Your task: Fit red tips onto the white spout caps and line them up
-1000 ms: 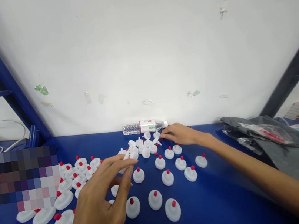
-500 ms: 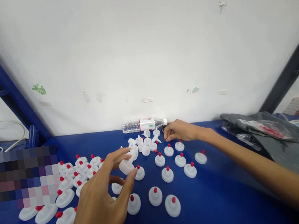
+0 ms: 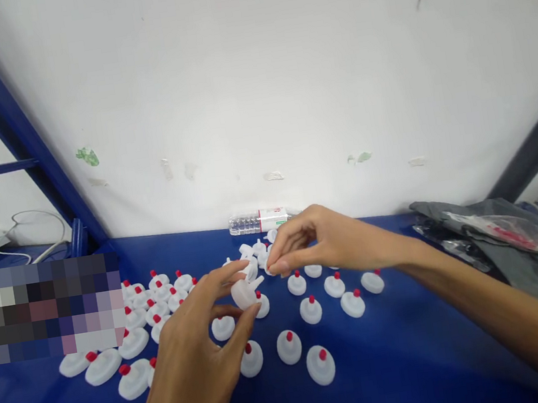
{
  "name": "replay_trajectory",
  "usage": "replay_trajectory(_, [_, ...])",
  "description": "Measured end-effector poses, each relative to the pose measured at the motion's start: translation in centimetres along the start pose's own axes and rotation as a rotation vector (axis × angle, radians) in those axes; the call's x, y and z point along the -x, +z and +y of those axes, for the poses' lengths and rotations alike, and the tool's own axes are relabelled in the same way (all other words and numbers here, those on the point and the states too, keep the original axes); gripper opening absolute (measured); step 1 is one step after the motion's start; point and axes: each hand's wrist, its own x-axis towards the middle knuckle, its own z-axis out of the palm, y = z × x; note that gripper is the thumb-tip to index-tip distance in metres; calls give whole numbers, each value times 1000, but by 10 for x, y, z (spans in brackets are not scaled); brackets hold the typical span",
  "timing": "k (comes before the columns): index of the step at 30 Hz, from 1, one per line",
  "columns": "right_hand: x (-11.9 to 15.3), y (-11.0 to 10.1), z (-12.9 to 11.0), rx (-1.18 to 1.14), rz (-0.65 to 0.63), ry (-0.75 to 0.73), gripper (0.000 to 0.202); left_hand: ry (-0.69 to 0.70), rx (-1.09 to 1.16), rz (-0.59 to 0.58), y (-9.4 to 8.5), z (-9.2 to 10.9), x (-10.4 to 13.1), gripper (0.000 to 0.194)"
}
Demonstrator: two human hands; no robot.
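Clock centred on the held lid, 12 toward the wall.

Item: left hand [image 3: 192, 347], 8 o'clock, foreground; thumb and fingers gripping one lid.

Item: lids with red caps [image 3: 321, 367], scattered on the blue desk [image 3: 376, 374] from 3 to 6 o'clock, caps up; one stands just behind the held lid.

Item: held lid [image 3: 243, 295], white plastic, raised off the desk, tilted, bare spout toward 2 o'clock. Likely light, fairly stiff, somewhat slippery on its smooth wall; the thin spout seems the weakest part. Best hold: the broad rim, leaving the spout free.

Item: more lids with red caps, close-set group [image 3: 137, 381], 8 to 10 o'clock, partly masked by a blurred patch.

Item: right hand [image 3: 328, 240], 2 o'clock; fingers pinched together, a speck of red at the tips; cannot tell whether anything is held.

Item: loose pile of white lids [image 3: 250, 268], 12 to 1 o'clock, partly screened by both hands.

Item: grey bag [image 3: 505, 260], 3 o'clock, well apart.

Item: clear bottle [image 3: 247, 223], 12 to 1 o'clock, lying down; right hand hides one end.

Item: white wall [image 3: 241, 84], 12 o'clock.
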Motion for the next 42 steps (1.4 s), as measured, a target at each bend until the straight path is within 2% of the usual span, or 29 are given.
replay_trajectory(5, [-1,17,-2,-47,34,-30,14,-19,61,-8,-2,7,0,37])
replay_trajectory(12, [1,12,-8,-21,74,23,12,-18,72,5,-5,12,2,37])
replay_trajectory(17, [0,10,-7,-54,31,19,12,-25,75,13,-4,13,3,36])
replay_trajectory(22, [0,8,-8,-21,75,37,15,-43,51,23,-6,14,2,33])
replay_trajectory(28, [-1,9,-5,-75,42,23,19,-55,62,17,-5,14,3,33])
replay_trajectory(36, [-4,9,3,-233,-85,53,19,-63,83,-9,-4,17,4,32])
replay_trajectory(42, [-5,6,4,-305,-261,80,27,-46,81,8,-3,17,4,34])
